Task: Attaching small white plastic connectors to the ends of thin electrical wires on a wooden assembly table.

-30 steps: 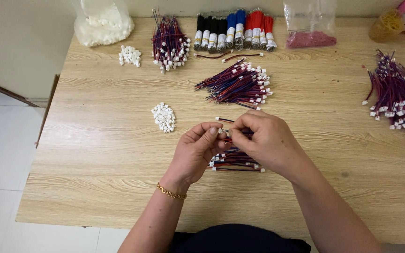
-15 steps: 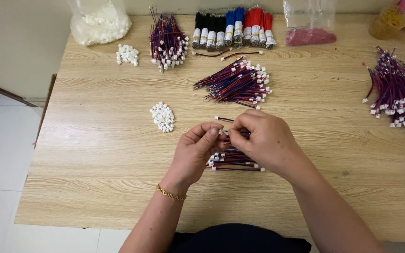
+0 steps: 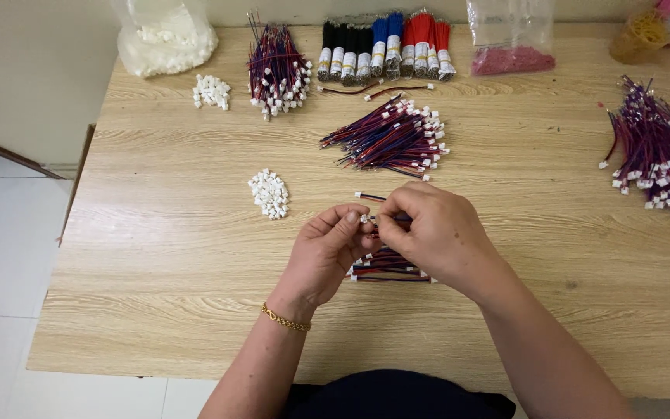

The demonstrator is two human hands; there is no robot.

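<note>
Small white connector [image 3: 365,219] is getting pinched between left hand [image 3: 326,252] and right hand [image 3: 428,233], both pressing together, wire pile [image 3: 385,266] sitting right underneath them.

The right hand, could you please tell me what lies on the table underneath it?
Under the right hand lies a small bundle of red and dark wires on the wooden table. Only its left part shows; the hand covers the rest.

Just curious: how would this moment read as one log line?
left hand: pinching small white connector | right hand: holding wire | wire bundle under hands
</note>
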